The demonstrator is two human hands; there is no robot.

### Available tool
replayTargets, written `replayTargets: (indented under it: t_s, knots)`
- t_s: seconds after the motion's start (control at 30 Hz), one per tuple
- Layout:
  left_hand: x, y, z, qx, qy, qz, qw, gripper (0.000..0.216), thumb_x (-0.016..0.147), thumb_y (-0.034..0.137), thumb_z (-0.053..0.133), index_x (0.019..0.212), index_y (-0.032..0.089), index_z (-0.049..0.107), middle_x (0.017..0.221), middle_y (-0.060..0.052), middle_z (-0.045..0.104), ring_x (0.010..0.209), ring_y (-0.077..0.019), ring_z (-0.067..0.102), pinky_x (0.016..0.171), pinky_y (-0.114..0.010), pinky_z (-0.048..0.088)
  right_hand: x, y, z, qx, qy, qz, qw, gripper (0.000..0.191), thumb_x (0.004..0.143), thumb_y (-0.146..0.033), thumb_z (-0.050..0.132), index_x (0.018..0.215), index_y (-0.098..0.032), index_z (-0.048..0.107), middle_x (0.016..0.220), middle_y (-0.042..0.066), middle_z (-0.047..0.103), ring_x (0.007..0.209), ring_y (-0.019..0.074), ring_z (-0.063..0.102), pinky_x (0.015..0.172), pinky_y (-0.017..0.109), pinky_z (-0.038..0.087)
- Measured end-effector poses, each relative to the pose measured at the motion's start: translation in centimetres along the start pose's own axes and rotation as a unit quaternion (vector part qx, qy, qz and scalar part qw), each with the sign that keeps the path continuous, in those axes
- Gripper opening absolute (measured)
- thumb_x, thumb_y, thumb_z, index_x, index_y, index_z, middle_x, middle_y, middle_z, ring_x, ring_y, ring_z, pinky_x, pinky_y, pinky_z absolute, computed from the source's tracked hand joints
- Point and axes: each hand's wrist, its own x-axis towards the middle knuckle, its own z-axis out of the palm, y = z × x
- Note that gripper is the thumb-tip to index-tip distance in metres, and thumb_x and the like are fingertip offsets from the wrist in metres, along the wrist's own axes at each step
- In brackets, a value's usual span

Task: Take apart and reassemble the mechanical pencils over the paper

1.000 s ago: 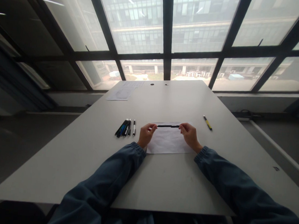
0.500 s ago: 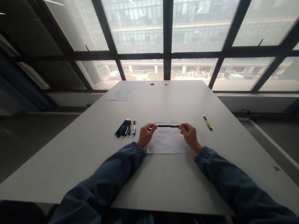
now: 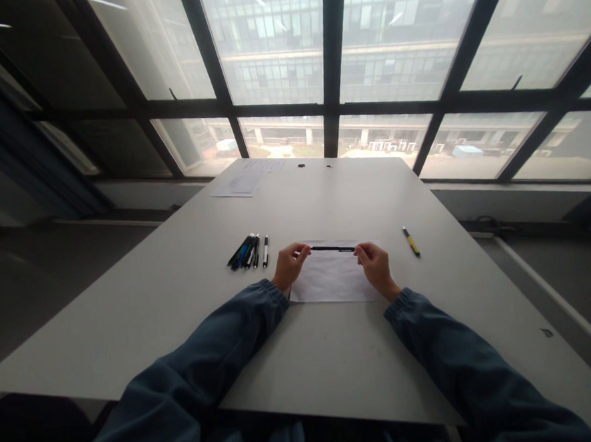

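Observation:
A slim black pen (image 3: 332,249) lies level between my two hands, over the far part of a white sheet of paper (image 3: 334,280). My left hand (image 3: 289,262) pinches its left end between thumb and fingers. At the opposite end, where the clip sits, my right hand (image 3: 374,266) has its fingertips closed on the pen. The very ends of the pen are hidden by my fingers. Just left of my left hand, a white-and-black pen (image 3: 266,251) lies apart from a bunch of several dark pens (image 3: 244,252).
On the right of the white table (image 3: 317,362) lies a yellow-and-black pen (image 3: 411,243). Printed sheets (image 3: 238,179) rest at the far left. A small dark mark (image 3: 546,333) shows near the right edge. Large windows stand behind the table.
The pen looks slightly rotated about its length, its clip now facing more toward me. Both hands keep their places and grip.

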Motion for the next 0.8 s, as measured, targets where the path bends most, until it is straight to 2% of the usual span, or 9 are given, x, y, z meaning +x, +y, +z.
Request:
replayTargets:
  t_s: [0.8]
  knots:
    - [-0.04, 0.16, -0.02, -0.002, -0.002, 0.009, 1.0, 0.034, 0.091, 0.044, 0.055, 0.078, 0.017, 0.071, 0.073, -0.005, 0.072, 0.069, -0.0159, 0.065, 0.061, -0.025, 0.047, -0.1, -0.5, -0.14, -0.03, -0.002, -0.005, 1.0, 0.033, 0.088, -0.045, 0.058, 0.073, -0.017, 0.065, 0.056, 0.0, 0.057, 0.051, 0.0134, 0.052, 0.051, 0.025, 0.041]
